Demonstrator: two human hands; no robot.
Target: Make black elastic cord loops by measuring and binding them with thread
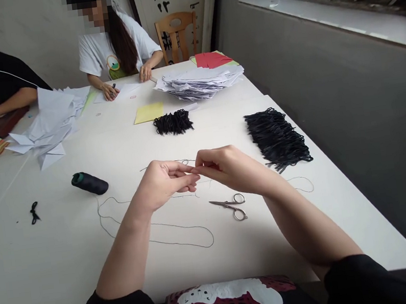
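My left hand (162, 181) and my right hand (223, 167) meet above the middle of the white table, fingertips touching. Both are closed in a pinch on a thin dark thread (185, 162), a small loop of which shows just behind the fingers; the exact grip is hidden. A long thread (197, 227) trails in a loose loop under my left forearm toward a spool of black thread (90, 183), which lies on its side at the left. Small metal scissors (229, 204) lie partly open below my right hand, their tips pointing left.
A bundle of black cord loops (278, 137) lies at the right, a smaller bundle (173, 122) ahead by yellow paper (149, 112). One black knotted piece (35, 212) is far left. Paper stacks (200, 82) stand farther back. Two people sit across; a grey wall borders the right.
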